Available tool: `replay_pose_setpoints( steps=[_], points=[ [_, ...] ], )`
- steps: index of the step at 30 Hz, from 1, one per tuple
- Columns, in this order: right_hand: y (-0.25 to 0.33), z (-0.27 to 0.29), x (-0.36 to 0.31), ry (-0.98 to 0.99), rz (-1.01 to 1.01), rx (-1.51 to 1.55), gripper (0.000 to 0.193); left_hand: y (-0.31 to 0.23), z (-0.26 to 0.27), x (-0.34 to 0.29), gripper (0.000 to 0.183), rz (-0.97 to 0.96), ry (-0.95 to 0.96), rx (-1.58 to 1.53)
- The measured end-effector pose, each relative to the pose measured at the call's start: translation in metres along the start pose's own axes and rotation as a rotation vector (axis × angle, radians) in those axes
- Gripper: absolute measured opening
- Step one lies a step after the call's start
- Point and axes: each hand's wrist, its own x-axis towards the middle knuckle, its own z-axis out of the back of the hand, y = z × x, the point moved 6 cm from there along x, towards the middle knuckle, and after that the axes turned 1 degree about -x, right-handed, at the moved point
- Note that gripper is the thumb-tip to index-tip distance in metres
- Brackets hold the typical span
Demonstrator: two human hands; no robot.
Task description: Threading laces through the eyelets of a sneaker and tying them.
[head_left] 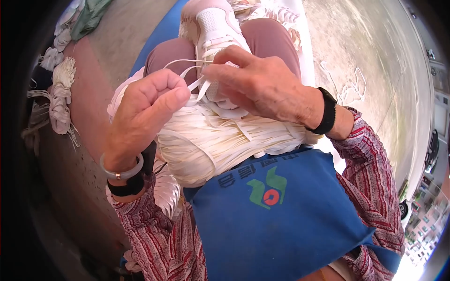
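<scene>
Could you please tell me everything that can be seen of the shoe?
The shoe is white with pale pink parts; its toe panel looks like textured mesh. White lacing crosses its front. It sits between the knees, toe pointing away. The right hand hides part of it; the left hand pinches a white strand beside it.
</scene>
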Motion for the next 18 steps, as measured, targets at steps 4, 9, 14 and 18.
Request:
replay_pose_setpoints(
  steps=[4, 9, 14, 18],
  points=[
    [0.002, -0.008, 0.002, 0.098, 0.008, -0.113, 0.025, 0.013, 0.001, 0.002, 0.017, 0.044, 0.031, -0.050],
    [0.016, -0.017, 0.005, 0.017, 0.124, 0.082, 0.017, 0.019, 0.024, 0.009, 0.025, -0.180, -0.076, -0.354],
    [0.028, -0.019, 0.009, 0.012, 0.190, 0.156, 0.022, 0.019, 0.029, 0.012, 0.031, -0.248, -0.129, -0.321],
    [0.028, -0.021, 0.006, 0.019, 0.207, 0.283, 0.017, 0.024, 0.037, 0.007, 0.029, -0.171, -0.117, -0.215]
  ],
)
